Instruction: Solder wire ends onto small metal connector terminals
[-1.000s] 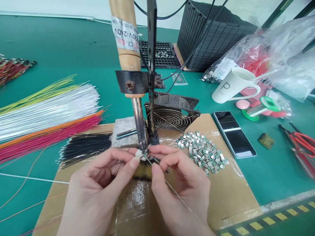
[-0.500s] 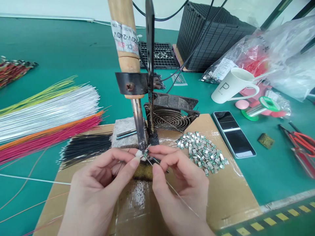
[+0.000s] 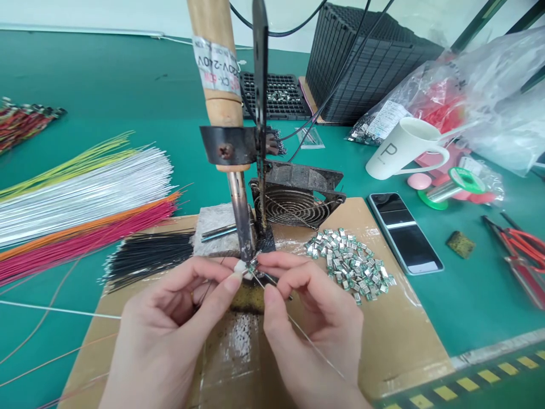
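Note:
My left hand (image 3: 183,312) is closed, thumb and forefinger pinching a small white piece (image 3: 240,267) just under the soldering iron's tip. My right hand (image 3: 313,318) is closed too, with a thin silver solder wire (image 3: 313,342) between thumb and fingers, its upper end reaching the same spot. At the right fingertips is a small metal-and-green connector (image 3: 252,264), partly covered. The soldering iron (image 3: 239,199), clamped upright with a wooden handle, points down between the hands, its tip touching or very near the connector. A dark sponge (image 3: 247,299) lies below the fingers.
Small metal connectors (image 3: 353,264) are heaped on the cardboard (image 3: 395,341) at right, beside a phone (image 3: 405,233). Wire bundles (image 3: 85,196) lie left. Behind stand a fan (image 3: 298,196), stacked black trays (image 3: 361,62) and a white mug (image 3: 400,149). Red-handled pliers (image 3: 522,250) rest far right.
Almost nothing differs. Both hands keep their pinch at the iron's tip; the loose wires beside my left wrist have shifted very slightly.

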### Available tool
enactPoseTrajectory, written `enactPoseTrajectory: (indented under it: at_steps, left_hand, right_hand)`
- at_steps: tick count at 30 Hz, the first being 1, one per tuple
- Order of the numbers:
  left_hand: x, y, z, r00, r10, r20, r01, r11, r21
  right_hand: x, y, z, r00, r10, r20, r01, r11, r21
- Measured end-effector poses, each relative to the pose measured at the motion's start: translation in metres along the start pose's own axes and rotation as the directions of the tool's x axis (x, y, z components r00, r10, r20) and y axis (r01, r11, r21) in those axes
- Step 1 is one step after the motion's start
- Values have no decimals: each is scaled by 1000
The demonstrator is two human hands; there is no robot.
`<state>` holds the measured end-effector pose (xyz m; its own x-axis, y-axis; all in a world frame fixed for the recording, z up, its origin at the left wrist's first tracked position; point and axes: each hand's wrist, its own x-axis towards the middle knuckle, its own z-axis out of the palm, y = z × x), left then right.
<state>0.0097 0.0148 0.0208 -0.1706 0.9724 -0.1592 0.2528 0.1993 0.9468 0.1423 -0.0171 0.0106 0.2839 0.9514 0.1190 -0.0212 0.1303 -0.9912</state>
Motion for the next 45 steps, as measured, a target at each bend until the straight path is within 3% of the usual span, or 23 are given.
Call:
enactPoseTrajectory:
  at_steps: [8, 23, 34, 45]
  left_hand:
    - [-3, -10, -12, 996, -54, 70, 65, 986, -155]
    - [-3, -9, -11, 995, -53, 83, 68, 981, -184]
    - [-2, -10, -10, 996, -51, 77, 62, 986, -152]
    - [-9, -6, -6, 998, 1, 63, -1, 1000, -6]
  right_hand:
    - [3, 0, 0, 999, -39, -14, 38, 999, -39]
    - [3, -1, 0, 999, -40, -18, 40, 999, -21]
    - [2, 2, -1, 1000, -30, -2, 30, 999, -34]
    - [-2, 4, -5, 1000, 14, 20, -13, 998, -59]
